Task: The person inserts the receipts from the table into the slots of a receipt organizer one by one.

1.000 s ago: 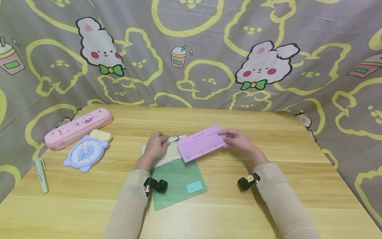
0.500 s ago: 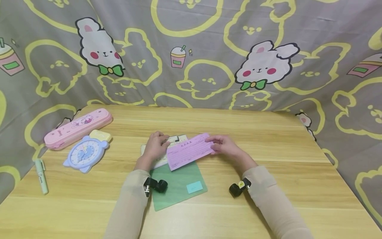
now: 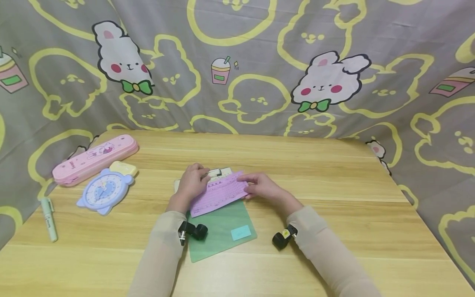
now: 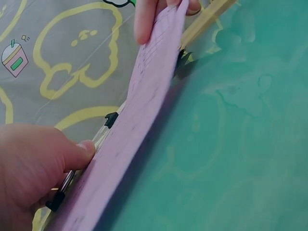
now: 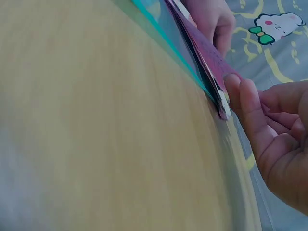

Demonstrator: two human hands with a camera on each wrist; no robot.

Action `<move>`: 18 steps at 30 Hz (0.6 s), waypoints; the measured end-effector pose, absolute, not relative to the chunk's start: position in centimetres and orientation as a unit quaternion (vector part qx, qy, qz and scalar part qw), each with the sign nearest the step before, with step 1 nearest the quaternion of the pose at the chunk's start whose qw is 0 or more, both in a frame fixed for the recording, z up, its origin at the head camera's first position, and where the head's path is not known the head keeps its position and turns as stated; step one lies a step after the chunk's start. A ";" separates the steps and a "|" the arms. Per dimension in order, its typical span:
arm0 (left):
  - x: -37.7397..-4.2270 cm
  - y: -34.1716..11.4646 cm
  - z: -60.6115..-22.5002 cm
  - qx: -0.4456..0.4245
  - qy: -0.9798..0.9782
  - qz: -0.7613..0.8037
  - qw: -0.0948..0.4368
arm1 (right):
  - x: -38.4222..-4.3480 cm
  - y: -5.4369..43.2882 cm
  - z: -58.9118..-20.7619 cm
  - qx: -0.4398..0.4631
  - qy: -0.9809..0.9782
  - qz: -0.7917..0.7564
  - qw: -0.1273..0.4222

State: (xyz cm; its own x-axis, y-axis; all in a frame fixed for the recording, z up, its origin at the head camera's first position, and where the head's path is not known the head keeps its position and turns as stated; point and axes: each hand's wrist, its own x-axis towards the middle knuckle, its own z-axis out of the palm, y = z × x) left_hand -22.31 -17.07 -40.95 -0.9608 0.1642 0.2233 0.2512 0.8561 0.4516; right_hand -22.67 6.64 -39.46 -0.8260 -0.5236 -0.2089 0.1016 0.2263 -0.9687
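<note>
A purple printed slip (image 3: 217, 199) lies slantwise over cream gridded paper (image 3: 213, 179) on a translucent green clipboard (image 3: 219, 233). My right hand (image 3: 264, 188) pinches the slip's right end between thumb and fingers; in the right wrist view, that end is raised off the papers (image 5: 223, 108). At the board's far edge, my left hand (image 3: 193, 182) grips the metal clip (image 3: 214, 172). The left wrist view shows its thumb on the clip's wire (image 4: 100, 137), beside the slip (image 4: 130, 139). Most of the cream paper is hidden under the slip and left hand.
To the left lie a pink pencil case (image 3: 96, 159), a blue toy clock (image 3: 105, 192), a small yellow object (image 3: 124, 168) and a pale green marker (image 3: 49, 219). A blue label (image 3: 241, 233) is on the clipboard. A patterned curtain (image 3: 256, 49) hangs behind the wooden table (image 3: 345, 194).
My right hand has moved left and slightly nearer with the purple slip, which has come over the cream paper and against the left hand. The left hand has stayed on the clip.
</note>
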 end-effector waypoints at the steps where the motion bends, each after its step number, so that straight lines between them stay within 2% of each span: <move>1: -22.3 -17.1 -41.0 -0.112 -0.960 -0.239 0.092 | -22.6 6.4 -39.5 -0.145 0.737 -0.606 0.260; 18: -22.4 -17.3 -41.1 -0.121 -0.956 -0.241 0.111 | -22.4 4.6 -38.9 -0.146 0.734 -0.600 0.282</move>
